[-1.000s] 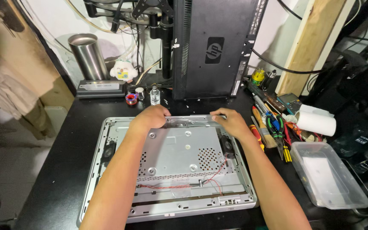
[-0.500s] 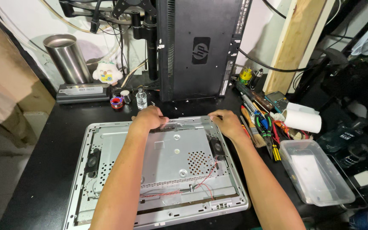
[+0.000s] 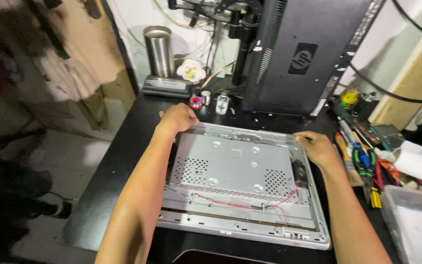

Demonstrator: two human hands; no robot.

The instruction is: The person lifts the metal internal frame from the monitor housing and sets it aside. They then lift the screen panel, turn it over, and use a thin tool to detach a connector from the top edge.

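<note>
One opened monitor chassis (image 3: 240,181) lying flat mid-tabletop, metal shield up, two perforated vent patches showing. Left hand (image 3: 178,117) curled over its far-left corner, right hand (image 3: 318,148) gripping its right edge. One steel tumbler (image 3: 158,51) at the far-left edge.

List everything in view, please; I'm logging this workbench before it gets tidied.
Monitor chassis: one, silver, face down, centre of desk.
Wires: several, red, across chassis's lower part.
Desk: one, black.
Upright monitor: one, black, behind chassis.
Metal cylinder: one, silver, back left.
Hand tools: several, mixed colours, right.
Paper roll: one, white, far right.
Plastic tray: one, clear, lower right.
Left hand: on chassis's top-left corner.
Right hand: on top-right corner.
</note>
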